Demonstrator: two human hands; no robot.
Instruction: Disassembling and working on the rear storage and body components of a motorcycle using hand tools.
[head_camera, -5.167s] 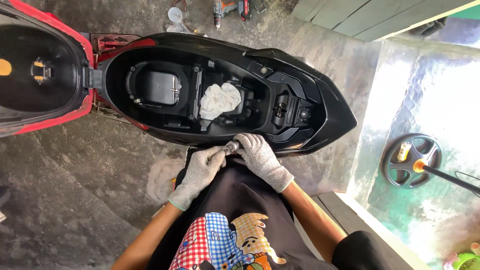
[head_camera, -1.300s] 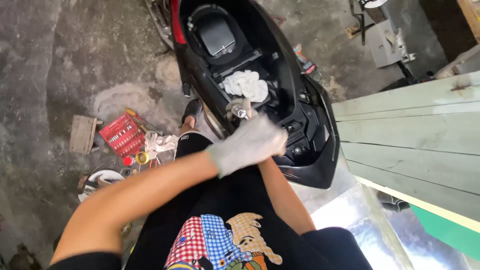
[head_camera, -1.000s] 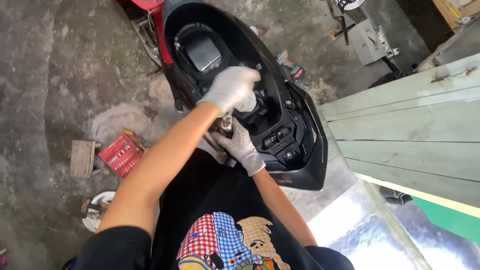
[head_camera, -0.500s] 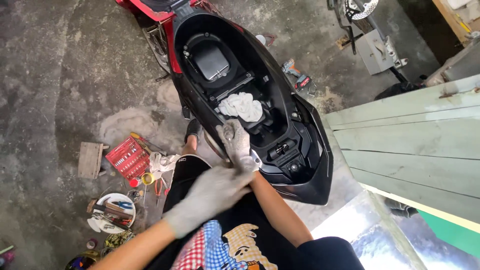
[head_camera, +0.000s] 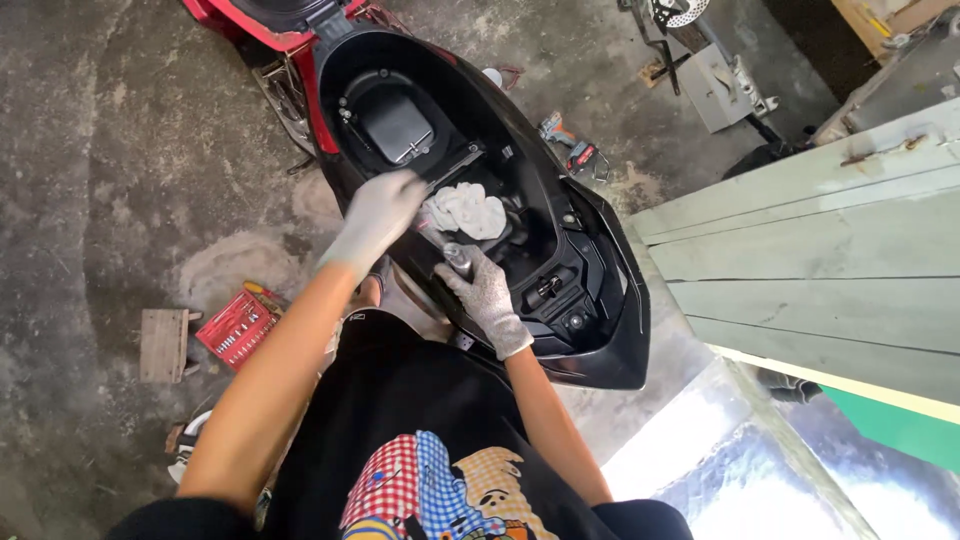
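Right hand (head_camera: 482, 292) grips metal tool (head_camera: 458, 258)

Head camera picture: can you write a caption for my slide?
Gloved left hand reaches over a white rag inside an open black scooter; gloved right hand grips a small metal part.

Rough grey concrete floor (head_camera: 110, 130), stained and dusty. Directly on it: black scooter (head_camera: 590, 300) standing with seat raised, red socket set case (head_camera: 238, 325) lying open, small wooden block (head_camera: 164, 345) just beside it, cordless drill (head_camera: 568, 152) near scooter.
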